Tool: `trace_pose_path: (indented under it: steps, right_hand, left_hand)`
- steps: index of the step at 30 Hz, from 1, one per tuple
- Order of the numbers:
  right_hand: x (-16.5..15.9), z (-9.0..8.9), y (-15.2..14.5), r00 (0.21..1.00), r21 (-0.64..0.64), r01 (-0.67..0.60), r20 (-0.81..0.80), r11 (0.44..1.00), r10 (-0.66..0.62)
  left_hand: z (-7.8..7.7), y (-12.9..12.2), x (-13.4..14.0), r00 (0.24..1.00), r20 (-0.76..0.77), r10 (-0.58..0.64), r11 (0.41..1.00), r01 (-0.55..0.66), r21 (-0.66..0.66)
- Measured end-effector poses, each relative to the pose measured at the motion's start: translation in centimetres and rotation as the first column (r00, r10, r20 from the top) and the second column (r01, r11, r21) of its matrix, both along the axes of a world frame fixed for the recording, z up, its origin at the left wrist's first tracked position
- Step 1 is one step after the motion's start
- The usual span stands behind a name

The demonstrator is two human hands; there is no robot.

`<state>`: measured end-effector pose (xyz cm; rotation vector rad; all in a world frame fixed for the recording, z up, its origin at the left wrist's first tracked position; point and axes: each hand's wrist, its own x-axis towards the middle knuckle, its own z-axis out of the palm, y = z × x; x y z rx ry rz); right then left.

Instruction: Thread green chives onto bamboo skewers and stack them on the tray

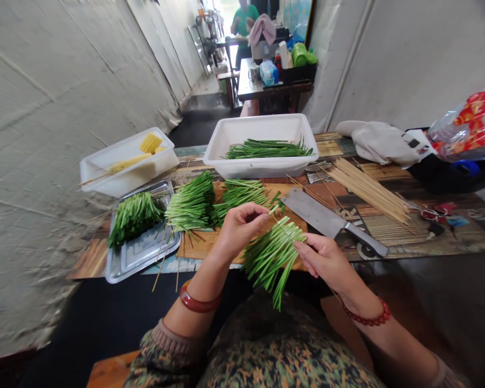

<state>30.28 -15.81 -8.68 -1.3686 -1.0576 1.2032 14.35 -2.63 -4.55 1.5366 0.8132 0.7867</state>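
Observation:
My left hand (242,223) is closed in a pinch on the pale end of a few garlic chives (274,210). My right hand (323,258) grips a thin bamboo skewer that carries a row of garlic chives (275,253), their green ends hanging toward me. Part of this skewer is hidden by the stalks and fingers. Under both hands lies a wooden cutting board (198,247). On it are a loose pile of cut chives (242,196) and a bunch of skewered chives (192,205). A cleaver (315,213) lies to the right, its handle pointing toward me.
At left, a metal tray (145,258) holds more skewered chives (135,215). Behind stand a white tub (262,168) of long chives and another tub (133,180) with yellow skewered food. Bare skewers (367,191), keys (434,229) and a cap (382,141) lie right. A person (244,24) stands far back.

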Motion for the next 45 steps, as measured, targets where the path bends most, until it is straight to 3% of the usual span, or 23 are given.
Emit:
trace_pose_path:
  steps: [12, 20, 45]
  right_hand:
    - [-0.21, 0.22, -0.05, 1.000, -0.015, 0.002, -0.005, 1.000, -0.002]
    - [-0.22, 0.05, -0.15, 1.000, -0.020, -0.001, 0.018, 1.000, 0.001]
    - [-0.37, 0.46, 0.13, 1.000, 0.000, -0.009, 0.014, 1.000, 0.009]
  left_hand:
    - [0.53, -0.13, -0.41, 0.999, -0.044, 0.028, 0.977, -0.018, 0.212]
    - [0.74, -0.28, -0.45, 0.997, -0.061, 0.053, 0.963, -0.035, 0.266]
    - [0.42, -0.19, -0.94, 0.994, -0.098, -0.042, 0.987, 0.057, 0.154]
